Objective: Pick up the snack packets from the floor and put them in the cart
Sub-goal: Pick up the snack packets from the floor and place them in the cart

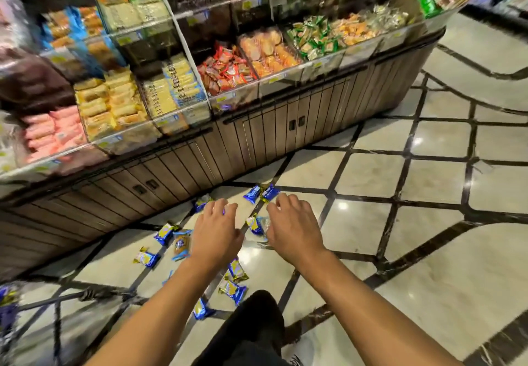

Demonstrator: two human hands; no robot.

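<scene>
Far and left: a snack display stand (257,125), top cut off, upper bins blurred. Near left corner: the cart (57,303), only wire edges in frame, something blue inside too blurred to name. Scattered on the tiled floor (443,294) beside the stand: blue snack packets (145,257), several partly hidden under both arms. Above them: left hand (217,231) and right hand (294,225), fingers spread and loose, grasping nothing. Fingertip contact with packets: cannot tell.

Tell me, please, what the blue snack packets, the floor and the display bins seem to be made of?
Snack packets: apparently glossy plastic film, crinkled with shiny glints. Floor: seemingly polished stone or tile, mirroring the lights. Display bins: probably clear acrylic, since the goods show through.
</scene>
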